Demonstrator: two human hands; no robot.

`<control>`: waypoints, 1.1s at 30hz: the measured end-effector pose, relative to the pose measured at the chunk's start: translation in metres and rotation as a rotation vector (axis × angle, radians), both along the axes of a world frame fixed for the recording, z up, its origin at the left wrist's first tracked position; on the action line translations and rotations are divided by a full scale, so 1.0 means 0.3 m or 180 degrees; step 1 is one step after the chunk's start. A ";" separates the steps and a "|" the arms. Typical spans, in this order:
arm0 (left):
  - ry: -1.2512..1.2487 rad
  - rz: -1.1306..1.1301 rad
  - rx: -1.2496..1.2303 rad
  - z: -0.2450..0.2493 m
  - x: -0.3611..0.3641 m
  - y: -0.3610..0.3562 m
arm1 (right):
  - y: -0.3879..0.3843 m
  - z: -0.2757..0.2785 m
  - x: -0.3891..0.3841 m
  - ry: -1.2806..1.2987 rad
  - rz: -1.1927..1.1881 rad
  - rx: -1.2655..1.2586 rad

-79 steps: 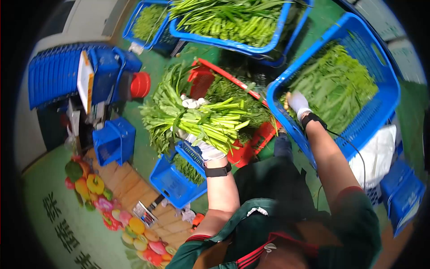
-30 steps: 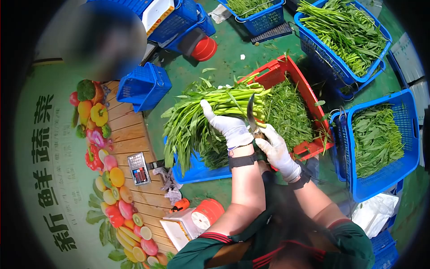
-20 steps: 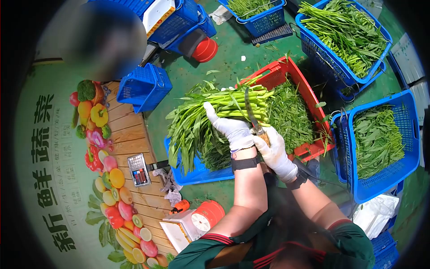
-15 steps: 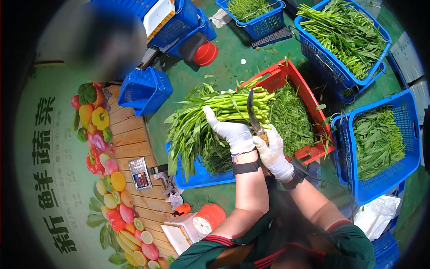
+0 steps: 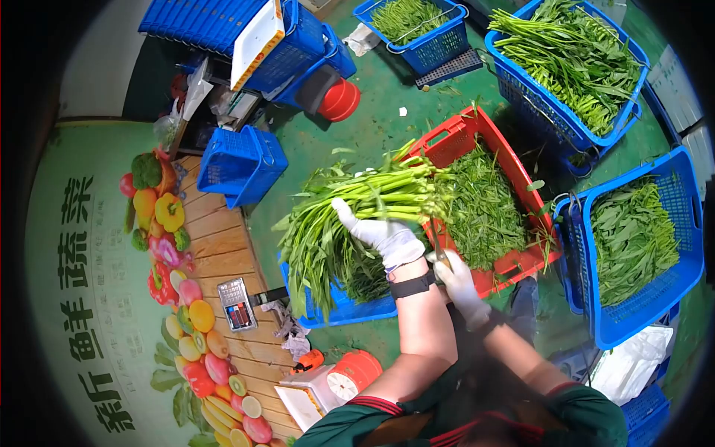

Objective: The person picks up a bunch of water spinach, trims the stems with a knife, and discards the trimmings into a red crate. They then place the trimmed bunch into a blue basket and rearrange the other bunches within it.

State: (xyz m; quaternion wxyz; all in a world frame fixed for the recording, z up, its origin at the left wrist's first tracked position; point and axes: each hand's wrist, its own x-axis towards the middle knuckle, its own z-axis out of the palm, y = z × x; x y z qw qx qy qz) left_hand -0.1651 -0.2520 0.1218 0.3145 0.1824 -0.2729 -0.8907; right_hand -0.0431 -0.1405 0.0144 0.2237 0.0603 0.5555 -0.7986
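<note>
My left hand (image 5: 386, 237), in a white glove, is closed around a big bunch of long-stemmed leafy greens (image 5: 376, 195). The leaves droop to the left and the pale stem ends point right, toward the red crate (image 5: 533, 192). In my gloved right hand (image 5: 460, 287) is a knife (image 5: 442, 253), its handle in my fist and its blade smeared by motion just below the stem ends. Loose trimmings (image 5: 482, 208) fill the crate. Under the hanging leaves sits a blue basket (image 5: 356, 314) with more greens, partly hidden by the bunch.
Blue baskets of greens stand at the right (image 5: 696, 216), upper right (image 5: 506, 74) and top (image 5: 439, 51). On the left, a wooden platform (image 5: 216, 223) carries an empty blue basket (image 5: 242, 160) and a scale (image 5: 237, 304). Red buckets (image 5: 339, 100) (image 5: 355, 374) stand nearby.
The knife has swung down from in front of the stems to below their ends. My right hand has moved down and away from my left, which still grips the greens.
</note>
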 end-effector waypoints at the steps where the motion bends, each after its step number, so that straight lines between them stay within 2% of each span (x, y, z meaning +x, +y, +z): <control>1: 0.0102 -0.0097 -0.0020 -0.003 -0.006 -0.018 | 0.026 -0.031 0.055 -0.0453 0.0193 -0.0089; 2: -0.0005 0.0138 -0.0234 0.012 -0.017 -0.010 | 0.043 -0.010 0.088 -0.0075 0.0008 0.0072; 3: 0.0217 -0.0131 -0.0299 -0.015 -0.016 -0.050 | 0.060 0.029 0.082 -0.0113 0.0023 0.0064; 5: 0.0234 -0.0010 -0.0284 -0.057 -0.012 -0.064 | 0.091 0.107 0.017 0.0463 0.0049 0.0173; 8: 0.0547 -0.0228 -0.0013 -0.065 0.006 -0.030 | 0.037 0.217 -0.126 0.0675 -0.0222 0.0220; 13: 0.0770 -0.0532 -0.0266 -0.050 0.015 -0.007 | 0.003 0.226 -0.218 0.0775 -0.0342 0.0829; 15: 0.1179 -0.0848 0.0137 -0.044 0.009 0.001 | 0.015 0.246 -0.206 0.1087 -0.0540 0.0827; 16: 0.0783 -0.0572 0.0279 -0.045 0.010 0.009 | 0.019 0.260 -0.207 0.1079 -0.0550 0.0825; 18: 0.0866 -0.0673 0.0205 -0.075 0.006 0.003 | 0.022 0.287 -0.199 0.1341 -0.0865 0.0883; 23: 0.1088 -0.0879 0.0108 -0.114 0.004 -0.001 | 0.036 0.251 -0.202 0.0743 -0.0250 0.1124; 24: 0.0767 -0.0550 -0.0005 -0.066 0.008 0.042 | 0.012 0.202 -0.147 0.0867 -0.0301 0.1260; 25: 0.0747 -0.0561 0.0003 -0.065 0.012 0.048 | -0.008 0.157 -0.086 0.0993 -0.0355 0.1402; 27: 0.0906 -0.0675 -0.0013 -0.069 -0.018 0.044 | -0.012 0.071 0.039 0.2191 -0.0512 0.2271; 28: 0.0966 -0.0729 -0.0035 -0.073 -0.028 0.034 | 0.010 0.044 0.094 0.1919 -0.0001 0.2397; 29: 0.0986 -0.0772 -0.0063 -0.081 -0.018 0.015 | 0.004 0.054 0.101 0.1877 0.0003 0.2367; 31: 0.1039 -0.0839 -0.0087 -0.102 0.005 -0.007 | 0.027 0.097 0.076 0.0724 -0.0178 0.0828; 33: 0.1135 -0.0953 -0.0105 -0.112 0.000 -0.017 | 0.048 0.191 -0.055 0.1151 -0.0109 0.1137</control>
